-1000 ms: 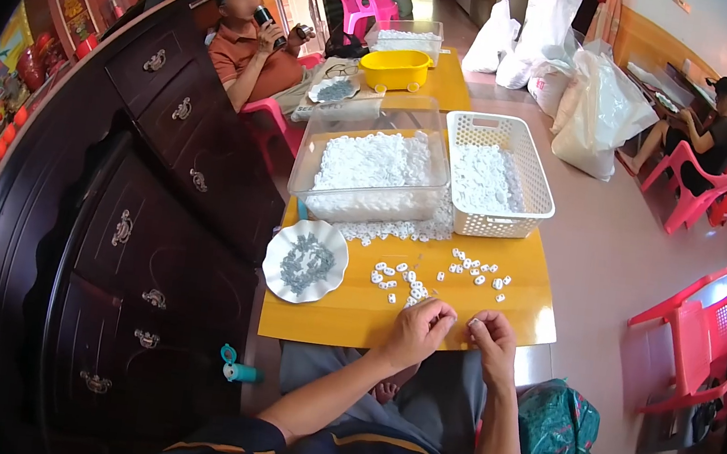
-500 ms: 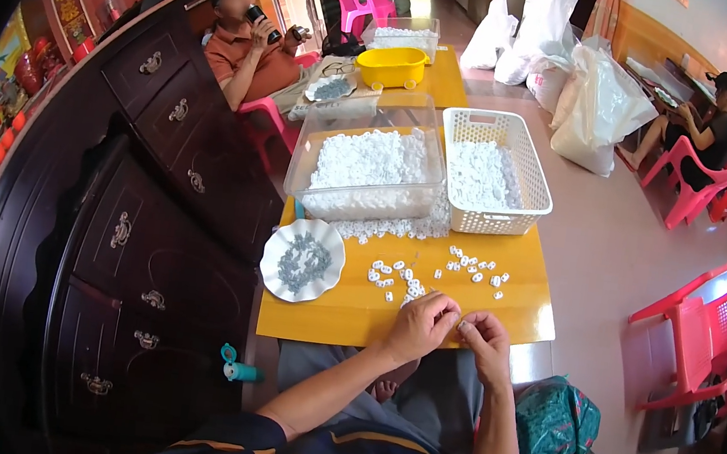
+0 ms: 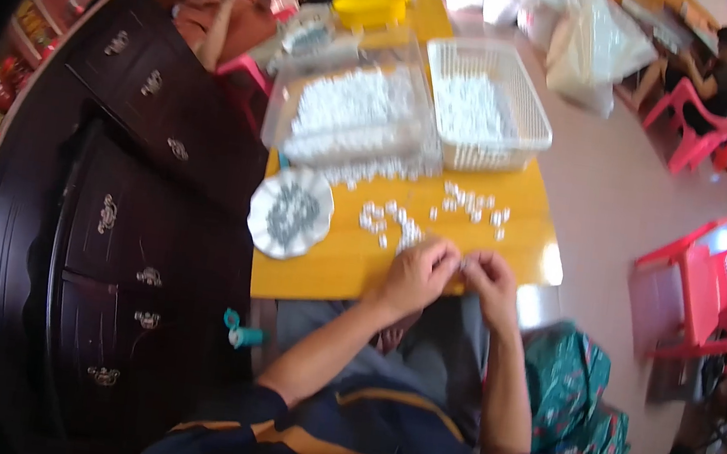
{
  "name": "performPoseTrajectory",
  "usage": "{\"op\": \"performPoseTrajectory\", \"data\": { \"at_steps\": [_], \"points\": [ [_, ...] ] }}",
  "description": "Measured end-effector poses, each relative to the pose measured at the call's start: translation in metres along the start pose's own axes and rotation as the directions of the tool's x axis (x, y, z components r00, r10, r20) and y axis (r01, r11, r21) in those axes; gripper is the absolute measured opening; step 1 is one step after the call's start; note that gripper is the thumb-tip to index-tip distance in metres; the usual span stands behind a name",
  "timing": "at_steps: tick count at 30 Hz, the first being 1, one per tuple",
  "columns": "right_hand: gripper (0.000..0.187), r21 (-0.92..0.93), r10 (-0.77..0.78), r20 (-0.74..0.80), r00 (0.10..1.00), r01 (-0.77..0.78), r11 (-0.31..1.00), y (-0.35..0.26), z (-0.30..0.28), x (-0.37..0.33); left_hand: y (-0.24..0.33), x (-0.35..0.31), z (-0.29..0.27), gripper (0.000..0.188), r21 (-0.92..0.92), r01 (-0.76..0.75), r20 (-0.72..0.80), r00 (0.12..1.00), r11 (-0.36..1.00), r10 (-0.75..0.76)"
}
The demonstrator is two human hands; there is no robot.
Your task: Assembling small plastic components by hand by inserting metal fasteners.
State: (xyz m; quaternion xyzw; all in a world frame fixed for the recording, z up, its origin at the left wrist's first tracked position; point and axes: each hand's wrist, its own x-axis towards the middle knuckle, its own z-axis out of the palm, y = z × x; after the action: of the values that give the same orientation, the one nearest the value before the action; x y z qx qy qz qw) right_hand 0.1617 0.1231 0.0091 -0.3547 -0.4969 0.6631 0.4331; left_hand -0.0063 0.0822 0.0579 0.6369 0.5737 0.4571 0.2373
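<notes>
Above the near edge of the yellow table [image 3: 329, 282], my left hand [image 3: 417, 276] and my right hand [image 3: 493, 284] are close together, both closed in a pinch. Something tiny seems to be between the fingertips, too small and blurred to name. Just beyond my left hand lies a cluster of small white plastic pieces [image 3: 410, 233]. More loose white pieces [image 3: 466, 202] are scattered farther right. To the left, a white scalloped plate [image 3: 323, 188] holds a heap of small grey pieces [image 3: 291, 209].
A clear plastic bin [image 3: 275, 130] and a white perforated basket [image 3: 533, 139], both with white pieces inside, stand farther back. Dark drawers [image 3: 147, 219] line the left side. A red chair [image 3: 701, 287] and a green bag [image 3: 564, 379] are at right. A person [image 3: 203, 17] sits far left.
The whole scene has shifted upward and slightly left in the picture, with motion blur. My hands remain pinched close together over the table's near edge.
</notes>
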Motion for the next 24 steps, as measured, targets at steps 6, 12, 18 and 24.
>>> {"op": "performPoseTrajectory", "data": {
  "at_steps": [6, 12, 18, 24],
  "points": [
    [0.015, 0.086, 0.003, 0.044, 0.999, -0.007, 0.996, 0.001, 0.001, 0.01, -0.009, 0.005, -0.006, 0.005, 0.0, -0.053, -0.029, 0.998, 0.999, 0.053],
    [0.013, 0.15, 0.008, 0.043, 0.999, -0.015, 0.989, 0.001, 0.0, 0.002, -0.003, -0.001, 0.003, 0.006, -0.059, 0.032, -0.004, 0.999, 0.998, -0.033],
    [0.011, 0.115, 0.006, 0.023, 1.0, -0.009, 0.993, 0.004, 0.001, 0.001, -0.003, -0.002, 0.003, 0.005, -0.031, 0.042, 0.01, 0.999, 0.999, -0.042],
    [0.011, 0.071, -0.009, 0.0, 1.0, 0.009, 0.997, 0.006, 0.003, 0.002, -0.004, -0.001, 0.003, 0.004, 0.183, -0.075, 0.013, 0.997, 0.98, 0.074]
  ]
}}
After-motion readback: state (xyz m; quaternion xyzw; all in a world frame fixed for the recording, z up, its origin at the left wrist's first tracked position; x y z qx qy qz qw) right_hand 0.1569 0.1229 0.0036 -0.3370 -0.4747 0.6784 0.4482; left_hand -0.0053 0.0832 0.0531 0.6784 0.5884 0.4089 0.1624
